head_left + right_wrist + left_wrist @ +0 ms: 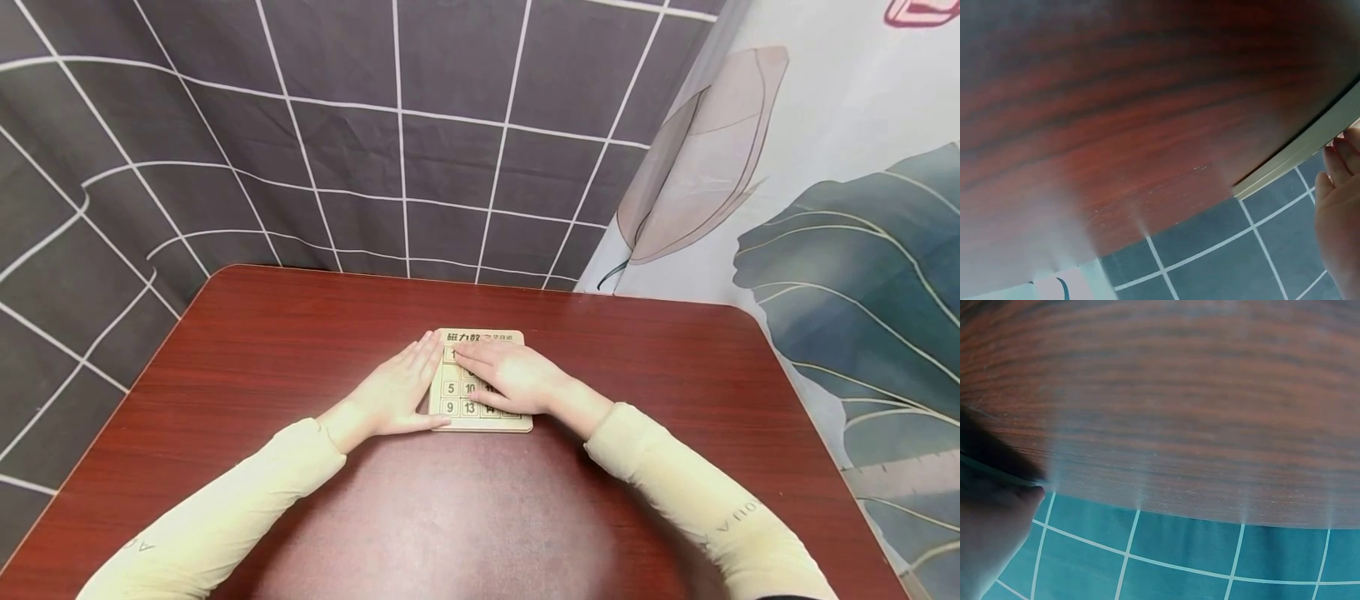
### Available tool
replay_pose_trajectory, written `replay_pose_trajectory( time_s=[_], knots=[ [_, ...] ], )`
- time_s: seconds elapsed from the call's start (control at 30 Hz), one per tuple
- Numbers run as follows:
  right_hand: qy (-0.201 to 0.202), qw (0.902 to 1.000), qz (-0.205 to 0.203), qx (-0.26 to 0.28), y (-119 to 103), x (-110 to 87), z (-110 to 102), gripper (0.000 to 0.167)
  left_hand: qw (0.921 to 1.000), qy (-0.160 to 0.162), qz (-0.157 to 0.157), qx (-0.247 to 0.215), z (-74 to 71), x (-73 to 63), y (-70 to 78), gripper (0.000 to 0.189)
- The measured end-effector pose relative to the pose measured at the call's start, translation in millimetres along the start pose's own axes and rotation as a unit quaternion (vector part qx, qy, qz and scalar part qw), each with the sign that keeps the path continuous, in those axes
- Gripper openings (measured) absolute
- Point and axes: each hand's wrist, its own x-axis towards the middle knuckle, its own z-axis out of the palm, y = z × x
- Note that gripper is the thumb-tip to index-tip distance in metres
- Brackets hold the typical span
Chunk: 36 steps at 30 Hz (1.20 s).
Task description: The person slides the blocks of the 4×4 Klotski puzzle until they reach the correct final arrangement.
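A pale wooden number sliding puzzle [487, 425] lies on the table in the head view, with dark Chinese lettering along its top. My left hand [396, 392] rests along its left edge, fingers straight and thumb at the lower left corner. Across the upper and right part lies my right hand [521, 379], its extended fingertips touching tiles near the number 1 tile [450, 355]. That hand hides several tiles; the 5, 9, 10 [469, 389], 13 and 14 show. The right wrist view catches the puzzle's side [1297, 151]; the left wrist view shows part of the left hand [994, 544].
The reddish-brown wooden table [285, 333] extends around the puzzle. Behind it hangs a dark grey curtain with white grid lines [450, 158]. A white curtain with large leaf prints [847, 267] hangs at the right.
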Motion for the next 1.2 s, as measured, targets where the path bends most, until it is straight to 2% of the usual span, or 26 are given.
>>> replay_pose_trajectory(
  time_s=[0.47,0.67,0.93,1.1,1.2],
  knots=[
    [0.028,0.9964,-0.078,-0.013,-25.5,-25.6,2.6,0.061,1.0,0.004,0.005,0.006,1.0,0.0,-0.6,0.112],
    [0.023,0.9976,-0.064,-0.013,-24.8,-22.6,2.9,0.061,0.9999,0.003,0.004,0.009,2.0,0.5,-1.1,0.112],
    [0.004,0.9997,-0.02,-0.012,-16.1,-12.2,2.3,0.058,0.9999,0.007,0.004,0.009,3.9,0.7,-1.5,0.111],
    [0.003,0.9996,-0.025,-0.011,-16.1,-12.4,1.1,0.059,0.9999,0.01,0.005,0.011,5.2,0.5,-2.0,0.111],
    [0.021,0.9988,-0.043,-0.009,-19.6,-16.8,0.3,0.06,0.9999,0.008,0.004,0.012,4.9,0.4,-2.1,0.111]
  ],
)
